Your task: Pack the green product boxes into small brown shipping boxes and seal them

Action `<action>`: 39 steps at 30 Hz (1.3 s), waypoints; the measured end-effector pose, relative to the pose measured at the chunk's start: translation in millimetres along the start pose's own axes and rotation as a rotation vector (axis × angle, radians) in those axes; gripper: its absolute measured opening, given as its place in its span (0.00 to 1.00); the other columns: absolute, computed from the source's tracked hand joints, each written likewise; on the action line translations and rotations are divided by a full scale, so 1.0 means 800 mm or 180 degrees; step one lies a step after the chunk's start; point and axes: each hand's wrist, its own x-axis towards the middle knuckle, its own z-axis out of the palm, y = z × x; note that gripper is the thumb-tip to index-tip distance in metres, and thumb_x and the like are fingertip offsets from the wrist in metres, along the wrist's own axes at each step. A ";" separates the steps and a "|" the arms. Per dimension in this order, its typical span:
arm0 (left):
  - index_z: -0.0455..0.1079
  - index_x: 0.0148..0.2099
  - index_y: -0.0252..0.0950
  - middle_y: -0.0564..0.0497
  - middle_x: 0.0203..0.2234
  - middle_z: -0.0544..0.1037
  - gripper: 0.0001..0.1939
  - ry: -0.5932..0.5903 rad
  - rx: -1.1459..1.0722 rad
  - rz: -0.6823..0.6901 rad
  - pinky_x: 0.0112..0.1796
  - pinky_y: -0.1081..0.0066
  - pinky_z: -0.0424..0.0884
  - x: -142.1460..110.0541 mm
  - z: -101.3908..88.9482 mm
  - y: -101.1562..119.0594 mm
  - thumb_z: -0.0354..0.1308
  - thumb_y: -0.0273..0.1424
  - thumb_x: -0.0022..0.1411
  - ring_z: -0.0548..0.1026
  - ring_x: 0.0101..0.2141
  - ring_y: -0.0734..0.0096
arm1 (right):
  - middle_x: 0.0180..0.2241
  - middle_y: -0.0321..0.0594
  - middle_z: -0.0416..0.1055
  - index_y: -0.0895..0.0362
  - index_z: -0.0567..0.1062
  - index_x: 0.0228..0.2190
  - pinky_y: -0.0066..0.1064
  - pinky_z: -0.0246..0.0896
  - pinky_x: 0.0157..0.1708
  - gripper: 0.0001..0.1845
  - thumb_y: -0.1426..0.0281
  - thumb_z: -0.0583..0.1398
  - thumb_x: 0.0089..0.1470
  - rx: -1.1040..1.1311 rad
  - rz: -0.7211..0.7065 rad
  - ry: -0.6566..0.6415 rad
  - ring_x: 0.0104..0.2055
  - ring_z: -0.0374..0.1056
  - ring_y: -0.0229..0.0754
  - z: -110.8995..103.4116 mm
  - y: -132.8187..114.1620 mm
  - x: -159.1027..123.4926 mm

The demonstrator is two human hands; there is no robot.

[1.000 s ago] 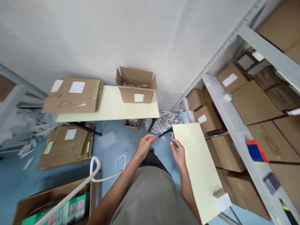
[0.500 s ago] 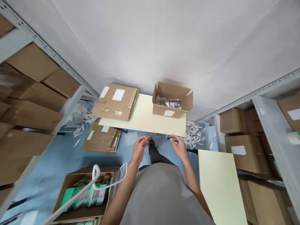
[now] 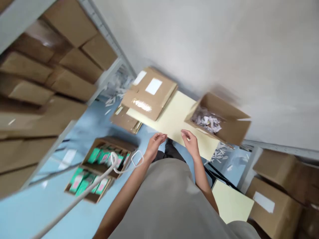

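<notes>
Cardboard box open beyond two bare hands

Crumpled plastic (image 3: 206,120) lies inside the open box (image 3: 230,132), on the pale yellow table (image 3: 171,113) to the right of the flattened cartons (image 3: 151,96). Left hand (image 3: 155,144) near the table edge — fingertips together. Right hand (image 3: 191,142) nearest the box — fingers curled, thumb apart.

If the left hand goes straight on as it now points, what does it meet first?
Probably the near edge of the pale yellow table, though the height of the left hand is unclear.

No readable text on any label.
</notes>
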 end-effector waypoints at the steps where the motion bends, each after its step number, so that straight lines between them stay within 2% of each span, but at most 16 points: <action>1: 0.74 0.39 0.40 0.43 0.44 0.86 0.26 0.0184 -0.0053 -0.0030 0.60 0.54 0.72 -0.004 -0.020 -0.004 0.79 0.49 0.48 0.83 0.51 0.52 | 0.54 0.50 0.84 0.52 0.84 0.50 0.49 0.74 0.64 0.24 0.48 0.62 0.67 -0.0019 0.0005 -0.0221 0.58 0.80 0.53 0.015 0.004 0.010; 5: 0.73 0.40 0.40 0.44 0.46 0.86 0.26 0.1042 -0.0453 -0.0058 0.59 0.55 0.72 -0.040 -0.108 -0.027 0.79 0.49 0.49 0.83 0.52 0.53 | 0.53 0.50 0.85 0.53 0.84 0.49 0.49 0.75 0.63 0.24 0.47 0.64 0.66 -0.0050 0.0117 -0.1113 0.57 0.81 0.54 0.091 0.023 0.033; 9: 0.72 0.40 0.40 0.44 0.47 0.86 0.24 0.1725 -0.0944 -0.0069 0.60 0.55 0.73 -0.093 -0.184 -0.059 0.78 0.47 0.51 0.84 0.53 0.53 | 0.51 0.50 0.86 0.52 0.85 0.47 0.50 0.76 0.62 0.25 0.46 0.66 0.62 -0.0186 0.0219 -0.1974 0.56 0.82 0.55 0.174 0.034 0.018; 15: 0.73 0.42 0.41 0.44 0.48 0.86 0.25 0.2056 -0.1522 0.0146 0.62 0.54 0.74 -0.151 -0.290 -0.105 0.78 0.49 0.51 0.83 0.54 0.53 | 0.50 0.48 0.87 0.50 0.85 0.47 0.52 0.77 0.61 0.24 0.46 0.70 0.60 -0.0603 0.0120 -0.2987 0.53 0.84 0.55 0.301 0.020 -0.041; 20: 0.72 0.42 0.40 0.44 0.50 0.86 0.24 0.2119 -0.1898 0.0244 0.62 0.54 0.73 -0.202 -0.414 -0.142 0.77 0.48 0.54 0.83 0.57 0.51 | 0.50 0.49 0.86 0.52 0.85 0.49 0.52 0.76 0.62 0.23 0.49 0.70 0.61 -0.0877 -0.0055 -0.3381 0.54 0.84 0.54 0.442 0.018 -0.117; 25: 0.74 0.43 0.40 0.44 0.50 0.87 0.22 0.2277 -0.2105 0.0227 0.62 0.55 0.72 -0.267 -0.554 -0.175 0.75 0.48 0.55 0.83 0.56 0.52 | 0.49 0.46 0.86 0.52 0.84 0.49 0.48 0.76 0.62 0.24 0.48 0.70 0.60 -0.0895 0.0129 -0.3807 0.55 0.83 0.52 0.597 0.045 -0.234; 28: 0.75 0.44 0.40 0.44 0.50 0.86 0.23 0.2485 -0.2175 0.0175 0.62 0.56 0.72 -0.295 -0.626 -0.190 0.75 0.48 0.54 0.83 0.54 0.54 | 0.50 0.46 0.86 0.52 0.84 0.50 0.46 0.76 0.62 0.24 0.50 0.70 0.62 -0.0993 0.0274 -0.4242 0.56 0.83 0.52 0.671 0.062 -0.298; 30: 0.76 0.44 0.40 0.44 0.49 0.86 0.23 0.2607 -0.2269 0.0071 0.61 0.56 0.71 -0.304 -0.666 -0.197 0.76 0.47 0.52 0.84 0.53 0.55 | 0.52 0.48 0.86 0.52 0.84 0.51 0.46 0.75 0.63 0.22 0.52 0.69 0.64 -0.1082 0.0311 -0.4386 0.57 0.82 0.53 0.707 0.070 -0.326; 33: 0.76 0.43 0.40 0.43 0.49 0.86 0.23 0.2696 -0.2397 -0.0078 0.61 0.56 0.71 -0.301 -0.712 -0.204 0.76 0.45 0.50 0.84 0.52 0.55 | 0.54 0.49 0.85 0.52 0.83 0.52 0.48 0.74 0.64 0.21 0.53 0.68 0.66 -0.1199 0.0399 -0.4383 0.59 0.81 0.54 0.742 0.081 -0.346; 39: 0.76 0.44 0.40 0.43 0.48 0.86 0.23 0.2763 -0.2532 -0.0177 0.61 0.55 0.70 -0.255 -0.774 -0.212 0.76 0.44 0.50 0.83 0.53 0.54 | 0.55 0.51 0.84 0.53 0.83 0.49 0.52 0.72 0.67 0.21 0.51 0.69 0.64 -0.1292 0.0602 -0.4109 0.60 0.81 0.57 0.784 0.114 -0.327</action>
